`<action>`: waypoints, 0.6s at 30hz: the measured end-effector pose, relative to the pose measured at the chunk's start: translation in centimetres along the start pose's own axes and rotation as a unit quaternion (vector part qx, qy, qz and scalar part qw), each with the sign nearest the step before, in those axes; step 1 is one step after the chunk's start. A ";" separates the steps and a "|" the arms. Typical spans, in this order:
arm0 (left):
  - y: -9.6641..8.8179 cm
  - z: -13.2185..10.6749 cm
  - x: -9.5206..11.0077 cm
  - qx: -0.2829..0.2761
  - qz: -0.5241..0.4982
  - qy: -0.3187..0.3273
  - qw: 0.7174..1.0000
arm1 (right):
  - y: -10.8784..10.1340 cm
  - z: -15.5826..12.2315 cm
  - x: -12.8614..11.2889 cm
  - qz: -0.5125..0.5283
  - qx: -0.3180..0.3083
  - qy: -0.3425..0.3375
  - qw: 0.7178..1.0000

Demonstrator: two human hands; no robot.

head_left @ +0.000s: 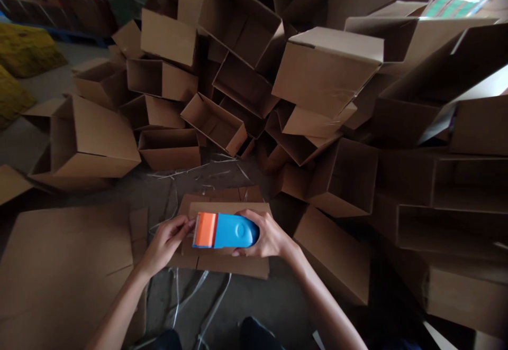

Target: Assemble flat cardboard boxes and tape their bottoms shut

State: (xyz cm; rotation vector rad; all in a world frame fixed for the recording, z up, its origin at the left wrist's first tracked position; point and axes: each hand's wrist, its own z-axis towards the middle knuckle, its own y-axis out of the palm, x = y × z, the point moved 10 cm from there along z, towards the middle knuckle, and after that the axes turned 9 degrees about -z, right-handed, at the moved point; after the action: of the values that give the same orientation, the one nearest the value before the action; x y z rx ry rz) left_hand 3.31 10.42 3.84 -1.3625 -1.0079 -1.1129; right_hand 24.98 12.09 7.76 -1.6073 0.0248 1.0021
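1. Lower left of the frame, a flat cardboard sheet [63,270] lies unfolded.
2. My left grip [164,244] pinches the orange end of the tape dispenser [234,231], above a flattened carton [234,266].
3. My right grip [268,235] closes around its blue body.
4. Upper right, many open boxes [325,75] stand heaped, already formed.

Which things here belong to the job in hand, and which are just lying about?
In use: blue-and-orange tape dispenser, left hand, right hand, flattened cardboard carton.
Lying about: open cardboard boxes, white plastic strapping, yellow bundles.
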 end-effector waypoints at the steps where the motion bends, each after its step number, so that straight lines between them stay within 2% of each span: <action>1: -0.3 0.0 0.2 0.004 0.007 0.003 1.000 | -0.1 0.0 0.1 -0.001 -0.003 0.004 1.000; 8: -1.7 0.2 1.6 0.007 0.039 0.016 0.999 | -1.0 -0.2 0.2 0.000 -0.009 0.014 1.000; 14: -4.1 -0.1 0.1 0.058 0.052 -0.003 0.997 | -1.8 -0.4 0.9 -0.019 -0.006 0.011 1.000; 18: -5.7 -0.5 -0.7 0.071 0.053 -0.021 0.996 | -2.2 -0.8 1.5 -0.021 -0.005 0.004 1.000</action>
State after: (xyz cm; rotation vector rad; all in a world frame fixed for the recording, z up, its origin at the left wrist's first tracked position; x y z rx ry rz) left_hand -2.40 10.38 4.37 -1.3153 -1.0133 -0.9193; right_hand 27.53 12.89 8.59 -1.6140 -0.0084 0.9659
